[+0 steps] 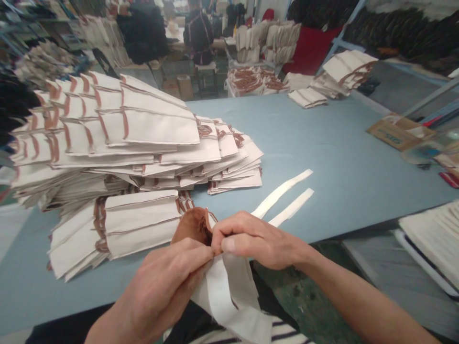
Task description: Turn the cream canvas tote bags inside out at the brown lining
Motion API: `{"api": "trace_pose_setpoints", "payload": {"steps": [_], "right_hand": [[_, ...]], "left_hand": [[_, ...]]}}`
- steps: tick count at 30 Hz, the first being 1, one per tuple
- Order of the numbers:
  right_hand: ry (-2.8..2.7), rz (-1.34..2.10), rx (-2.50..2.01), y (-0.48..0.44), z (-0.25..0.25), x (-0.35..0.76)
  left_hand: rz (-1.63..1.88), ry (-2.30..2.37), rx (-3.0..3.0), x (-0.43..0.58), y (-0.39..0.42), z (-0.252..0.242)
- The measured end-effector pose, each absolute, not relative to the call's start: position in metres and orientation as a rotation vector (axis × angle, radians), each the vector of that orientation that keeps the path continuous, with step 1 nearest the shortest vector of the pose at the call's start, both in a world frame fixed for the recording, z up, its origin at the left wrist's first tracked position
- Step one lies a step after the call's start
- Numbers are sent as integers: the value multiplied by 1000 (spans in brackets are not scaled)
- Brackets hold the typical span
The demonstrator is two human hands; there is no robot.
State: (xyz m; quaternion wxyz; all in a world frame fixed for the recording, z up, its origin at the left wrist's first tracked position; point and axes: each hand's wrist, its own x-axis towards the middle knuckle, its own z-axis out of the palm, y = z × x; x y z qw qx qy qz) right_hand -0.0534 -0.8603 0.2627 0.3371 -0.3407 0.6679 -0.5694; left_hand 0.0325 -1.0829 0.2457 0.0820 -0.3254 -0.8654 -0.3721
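Close to my body, at the table's front edge, I hold a cream cloth piece with a brown inner side [191, 224], which looks like a bag. My left hand [161, 282] pinches its edge, fingers closed. My right hand [258, 239] grips the same edge from the right, thumb and forefinger pressed together, almost touching the left fingertips. From between the fingers a white fabric strip [220, 289] hangs down toward my lap. What exactly lies under the fingertips is hidden. Two more white strips [287, 188] lie on the table just beyond my right hand.
Large piles of cream cloth pieces with brown edging [158, 112] cover the left of the blue-grey table [344, 157]. A smaller stack [143, 220] lies nearer. Farther right are more cloth pieces [347, 67] and a cardboard box [398, 131]. A person [198, 33] sits in the background.
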Motion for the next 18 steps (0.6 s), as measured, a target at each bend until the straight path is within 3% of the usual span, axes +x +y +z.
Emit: {"api": "trace_pose_setpoints", "payload": {"steps": [10, 18], "right_hand": [[2123, -1225, -1279, -864, 286, -53], [1970, -1369, -1134, -865, 271, -50]], "left_hand": [[-914, -2655, -747, 27, -1073, 269], [-950, -2599, -992, 30, -1080, 258]]}}
